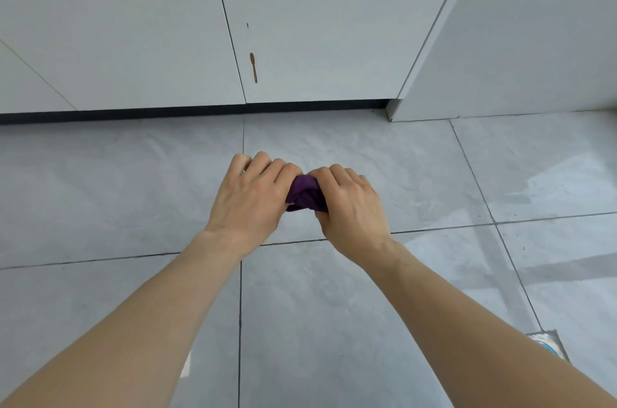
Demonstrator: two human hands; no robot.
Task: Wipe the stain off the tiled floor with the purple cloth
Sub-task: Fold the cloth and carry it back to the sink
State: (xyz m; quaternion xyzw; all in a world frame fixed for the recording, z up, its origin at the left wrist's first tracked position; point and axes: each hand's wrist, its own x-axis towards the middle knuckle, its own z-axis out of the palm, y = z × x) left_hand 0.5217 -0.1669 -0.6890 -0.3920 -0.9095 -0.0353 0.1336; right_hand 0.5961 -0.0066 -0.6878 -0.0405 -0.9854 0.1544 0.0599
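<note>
The purple cloth (304,193) is bunched into a small wad between both hands, held over the grey tiled floor (133,193) in the middle of the view. My left hand (248,197) grips its left side with curled fingers. My right hand (350,204) grips its right side, knuckles up. Most of the cloth is hidden under the fingers. No stain shows on the floor around the hands; the tile right under them is hidden.
White cabinet doors (140,26) with worn brown handles (253,67) stand ahead, above a dark toe-kick (200,110). A white panel (517,40) juts out at the right. A small grey and blue object (547,342) lies on the floor by my right forearm.
</note>
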